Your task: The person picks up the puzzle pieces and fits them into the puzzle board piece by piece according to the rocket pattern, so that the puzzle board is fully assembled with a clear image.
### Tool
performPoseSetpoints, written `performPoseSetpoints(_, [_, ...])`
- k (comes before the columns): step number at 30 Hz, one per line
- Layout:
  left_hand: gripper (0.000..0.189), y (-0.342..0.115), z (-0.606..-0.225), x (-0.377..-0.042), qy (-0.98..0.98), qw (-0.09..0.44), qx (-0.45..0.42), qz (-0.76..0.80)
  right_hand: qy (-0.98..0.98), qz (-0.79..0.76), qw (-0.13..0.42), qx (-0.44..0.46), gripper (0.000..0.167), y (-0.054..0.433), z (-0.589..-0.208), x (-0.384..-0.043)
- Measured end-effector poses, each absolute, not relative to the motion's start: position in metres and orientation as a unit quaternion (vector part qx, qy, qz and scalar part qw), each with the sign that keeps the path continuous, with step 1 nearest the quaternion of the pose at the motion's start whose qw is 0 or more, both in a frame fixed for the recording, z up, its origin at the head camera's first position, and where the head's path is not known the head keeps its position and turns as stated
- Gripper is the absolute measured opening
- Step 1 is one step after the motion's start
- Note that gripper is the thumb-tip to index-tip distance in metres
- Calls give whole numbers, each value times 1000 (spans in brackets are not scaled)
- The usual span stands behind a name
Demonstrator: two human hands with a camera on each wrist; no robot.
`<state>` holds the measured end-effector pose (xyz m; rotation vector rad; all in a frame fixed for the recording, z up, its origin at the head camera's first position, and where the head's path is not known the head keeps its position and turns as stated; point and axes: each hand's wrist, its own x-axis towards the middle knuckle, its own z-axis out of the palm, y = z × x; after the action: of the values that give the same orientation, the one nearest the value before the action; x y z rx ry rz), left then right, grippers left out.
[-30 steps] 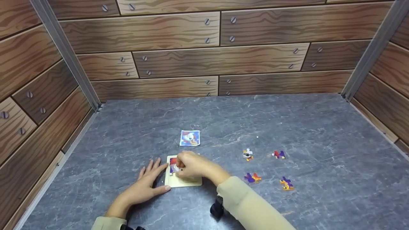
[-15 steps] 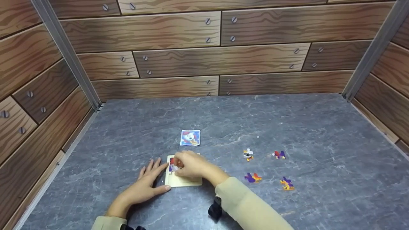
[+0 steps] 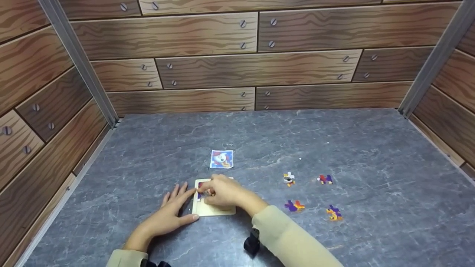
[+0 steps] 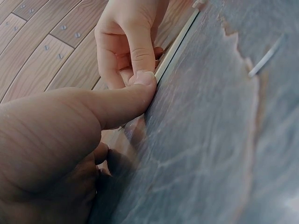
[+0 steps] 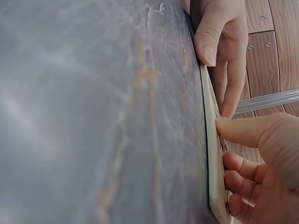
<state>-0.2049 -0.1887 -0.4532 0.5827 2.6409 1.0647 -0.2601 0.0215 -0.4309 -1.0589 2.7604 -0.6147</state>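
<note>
A cream puzzle tray lies on the table in front of me, with red and purple jigsaw pieces showing in its upper left part. My left hand rests beside it, fingers spread, index fingertip and thumb at the tray's left edge. Over the tray's upper half is my right hand, which presses down toward the jigsaw pieces with an outstretched index finger and hides part of them. In the right wrist view, its thumb reaches the tray's top and the other fingers are bent.
Behind the tray lies a small picture card with a cartoon dog. Several loose jigsaw pieces are spread to the right, including a white one, a red and purple one and a yellow and purple one. Wood-print walls surround the table.
My right hand stays over the tray, but its index finger has gone from bent to stretched out toward the tray's left side. The left hand and the loose jigsaw pieces keep their places.
</note>
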Motion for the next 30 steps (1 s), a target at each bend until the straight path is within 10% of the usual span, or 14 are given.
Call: performPoseSetpoints(30, [80,-188,-453,-205,905,113,199,360,899,-227,74,-366,31,23,-431,-264])
